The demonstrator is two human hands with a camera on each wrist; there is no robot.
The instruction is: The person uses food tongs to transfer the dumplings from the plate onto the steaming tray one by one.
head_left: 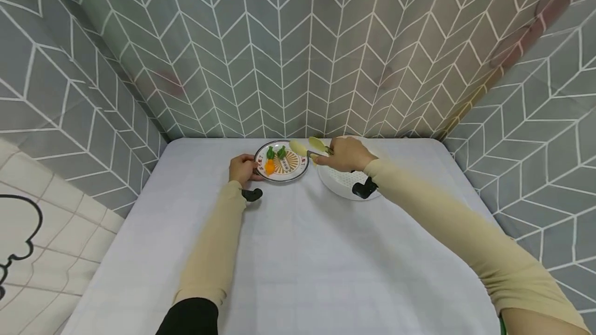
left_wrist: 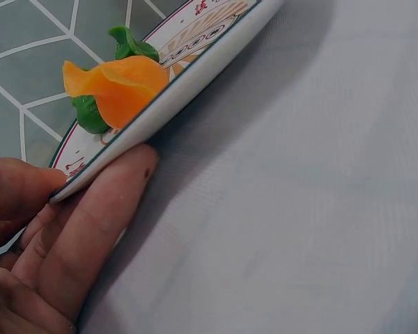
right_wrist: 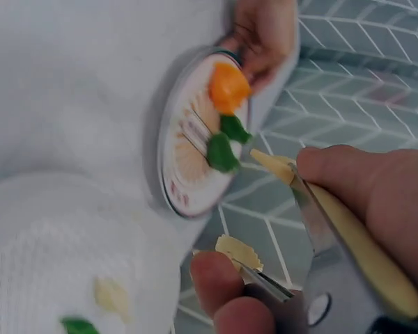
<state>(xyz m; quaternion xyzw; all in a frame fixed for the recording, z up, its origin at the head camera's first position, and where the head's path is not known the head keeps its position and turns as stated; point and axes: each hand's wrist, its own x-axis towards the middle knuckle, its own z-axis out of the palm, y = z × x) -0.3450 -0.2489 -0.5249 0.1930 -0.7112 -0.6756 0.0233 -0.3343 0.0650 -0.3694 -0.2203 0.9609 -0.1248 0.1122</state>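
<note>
My left hand (head_left: 242,169) holds the near-left rim of a white patterned plate (head_left: 292,170), thumb on top and fingers beneath. In the left wrist view the plate slants above the cloth. On it sit an orange dumpling-shaped piece (left_wrist: 134,87) and two green ones, including a green piece (right_wrist: 223,152) near the middle. My right hand (head_left: 351,155) grips metal tongs (right_wrist: 317,240) with yellow ends, over the side of a white perforated basket (head_left: 331,181). The tongs' two ends stand apart, with nothing visible between them, and one points toward the plate.
Inside the basket, in the right wrist view, lie a pale yellow piece (right_wrist: 111,298) and a green piece (right_wrist: 78,325). A white cloth (head_left: 298,252) covers the table. Grey patterned curtains (head_left: 298,56) hang right behind its far edge and at both sides.
</note>
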